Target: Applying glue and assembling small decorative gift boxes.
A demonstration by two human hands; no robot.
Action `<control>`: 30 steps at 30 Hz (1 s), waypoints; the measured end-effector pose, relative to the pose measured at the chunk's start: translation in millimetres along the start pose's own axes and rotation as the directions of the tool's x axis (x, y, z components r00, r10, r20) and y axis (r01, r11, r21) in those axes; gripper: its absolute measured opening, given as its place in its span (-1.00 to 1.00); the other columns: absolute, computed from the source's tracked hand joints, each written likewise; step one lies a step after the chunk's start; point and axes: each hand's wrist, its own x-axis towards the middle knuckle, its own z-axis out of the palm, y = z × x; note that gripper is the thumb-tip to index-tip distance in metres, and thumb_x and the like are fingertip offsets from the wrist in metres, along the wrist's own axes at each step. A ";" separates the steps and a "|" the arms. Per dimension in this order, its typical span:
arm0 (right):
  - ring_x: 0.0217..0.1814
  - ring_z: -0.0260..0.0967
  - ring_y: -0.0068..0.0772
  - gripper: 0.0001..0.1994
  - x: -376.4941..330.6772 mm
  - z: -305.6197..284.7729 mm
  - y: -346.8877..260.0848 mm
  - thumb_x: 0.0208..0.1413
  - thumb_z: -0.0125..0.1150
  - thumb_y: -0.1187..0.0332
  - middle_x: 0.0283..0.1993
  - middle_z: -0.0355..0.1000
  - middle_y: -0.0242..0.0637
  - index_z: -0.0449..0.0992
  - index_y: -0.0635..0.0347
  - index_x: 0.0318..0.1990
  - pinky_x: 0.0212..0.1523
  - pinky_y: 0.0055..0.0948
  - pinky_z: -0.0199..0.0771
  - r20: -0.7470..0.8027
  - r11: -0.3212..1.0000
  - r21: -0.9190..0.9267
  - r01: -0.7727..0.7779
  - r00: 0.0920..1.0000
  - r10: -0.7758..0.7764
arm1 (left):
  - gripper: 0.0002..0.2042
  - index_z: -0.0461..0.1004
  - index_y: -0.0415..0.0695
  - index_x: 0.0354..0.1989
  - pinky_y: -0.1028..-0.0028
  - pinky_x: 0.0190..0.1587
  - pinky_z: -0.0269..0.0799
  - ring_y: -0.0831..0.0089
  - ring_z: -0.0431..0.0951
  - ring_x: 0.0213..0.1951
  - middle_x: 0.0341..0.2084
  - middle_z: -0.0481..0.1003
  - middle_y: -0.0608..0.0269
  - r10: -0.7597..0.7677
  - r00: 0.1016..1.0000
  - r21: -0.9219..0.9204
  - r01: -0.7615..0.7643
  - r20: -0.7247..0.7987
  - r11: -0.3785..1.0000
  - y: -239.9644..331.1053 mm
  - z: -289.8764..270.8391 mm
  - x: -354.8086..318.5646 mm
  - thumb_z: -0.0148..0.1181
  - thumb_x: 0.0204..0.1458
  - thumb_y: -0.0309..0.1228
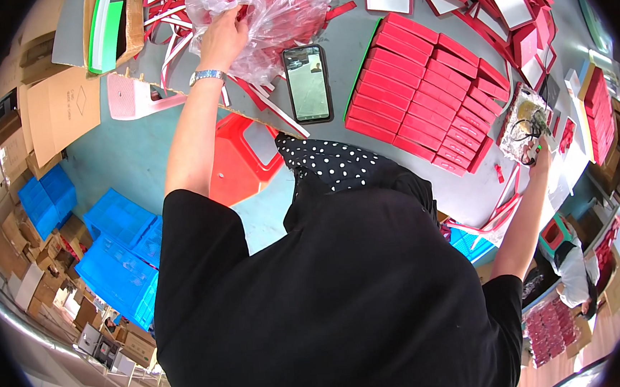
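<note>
My left hand (223, 43) is at the far left of the table, its fingers curled into a crumpled clear plastic bag (276, 16) with red pieces showing through. The fingertips are partly hidden by the plastic. Over at the right edge, my right hand (540, 157) is closed at a small box (513, 136) with a rough, shiny lining. Something dark and thin lies at its fingers, too small to name. Between the hands stand tight rows of red boxes (410, 89) beside a green edge. A phone (307, 84) with a lit screen lies left of them.
Loose red box parts with white insides (513, 7) pile up at the far right. Red and white strips (170, 45) lie at the far left. An orange-red stool (233, 174) stands below the table edge, and blue crates (117, 268) sit on the floor at left.
</note>
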 end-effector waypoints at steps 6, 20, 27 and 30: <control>-0.62 0.37 -0.36 -0.65 8.2 -7.1 10.1 0.09 0.12 0.09 -0.50 0.39 -0.26 0.35 0.22 -0.19 -0.75 -0.49 0.28 -0.028 0.999 0.007 0.036 0.999 -0.036 | -0.68 0.46 -0.07 -0.09 0.24 -0.18 0.42 0.11 0.52 -0.25 -0.32 0.53 0.06 -0.027 0.985 -0.043 0.035 0.168 0.998 0.8 -10.2 1.1 0.10 -0.04 -0.27; -0.42 0.36 -0.53 -0.62 -19.3 -34.5 31.0 0.06 0.15 0.04 -0.38 0.42 -0.41 0.41 0.17 -0.15 -0.42 -0.52 0.37 -0.249 0.984 -0.118 0.131 0.956 -0.158 | -0.81 0.43 -0.22 -0.38 0.23 -0.21 0.34 0.09 0.44 -0.27 -0.40 0.46 0.04 0.297 0.947 -0.059 -0.292 0.122 0.955 6.4 -17.3 6.2 0.06 0.01 -0.33; -0.36 0.41 -0.51 -0.65 -39.4 -45.9 49.4 0.10 0.12 0.10 -0.35 0.46 -0.36 0.38 0.17 -0.13 -0.41 -0.55 0.38 -0.253 0.985 -0.073 0.156 0.952 -0.170 | -0.77 0.42 -0.20 -0.42 0.25 -0.36 0.37 0.13 0.48 -0.43 -0.50 0.47 0.03 0.167 0.985 -0.222 -0.153 0.042 0.963 23.2 -37.9 0.2 0.06 0.05 -0.26; -0.39 0.42 -0.53 -0.71 -44.2 -48.3 54.8 0.12 0.09 0.11 -0.36 0.47 -0.39 0.41 0.15 -0.21 -0.40 -0.56 0.41 -0.239 0.984 -0.070 0.166 0.955 -0.179 | -0.80 0.44 -0.17 -0.37 0.30 -0.42 0.36 0.20 0.47 -0.50 -0.53 0.47 0.08 0.184 0.983 -0.214 -0.186 -0.029 0.959 30.6 -55.6 -3.3 0.10 0.04 -0.27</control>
